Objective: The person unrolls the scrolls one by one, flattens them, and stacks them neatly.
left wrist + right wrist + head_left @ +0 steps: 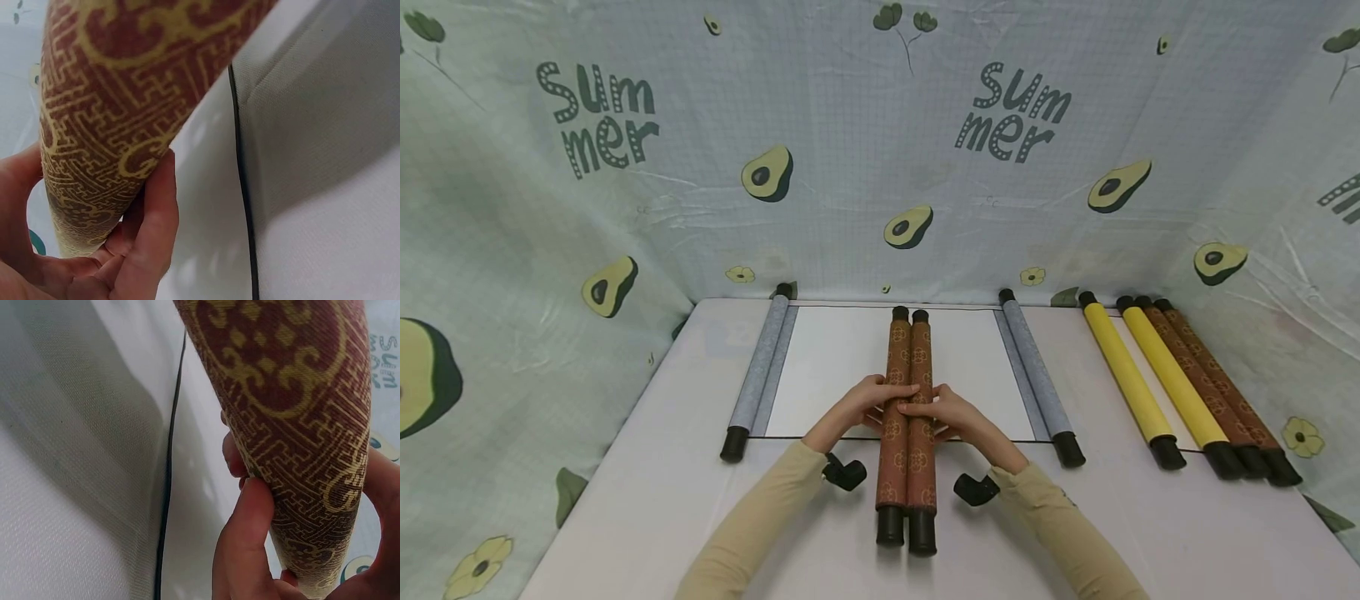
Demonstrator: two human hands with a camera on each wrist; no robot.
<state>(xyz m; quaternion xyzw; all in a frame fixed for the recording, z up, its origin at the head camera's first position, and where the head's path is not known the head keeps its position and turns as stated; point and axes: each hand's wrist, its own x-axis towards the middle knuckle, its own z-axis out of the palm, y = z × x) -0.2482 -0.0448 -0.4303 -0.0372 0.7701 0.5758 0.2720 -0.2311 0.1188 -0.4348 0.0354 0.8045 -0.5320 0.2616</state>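
Observation:
Two brown scroll rolls with a gold pattern and black end caps stand side by side in the middle of the head view. My left hand [871,398] grips the left brown roll [892,467], its thumb across the top and its fingers underneath. The right brown roll [921,467] is held the same way by my right hand [953,413]. Both thumbs overlap the rolls near their middle. In the left wrist view fingers [156,219] curl round the patterned roll [125,106]; the right wrist view shows fingers [247,531] round the other patterned roll [294,425].
Beneath lies a white sheet [827,350] spread between a left blue-grey roll [762,367] and a right blue-grey roll [1036,367]. Farther right on the white table [647,500] are two yellow rolls [1127,375] and more brown rolls [1225,387]. A printed curtain [835,100] surrounds the table.

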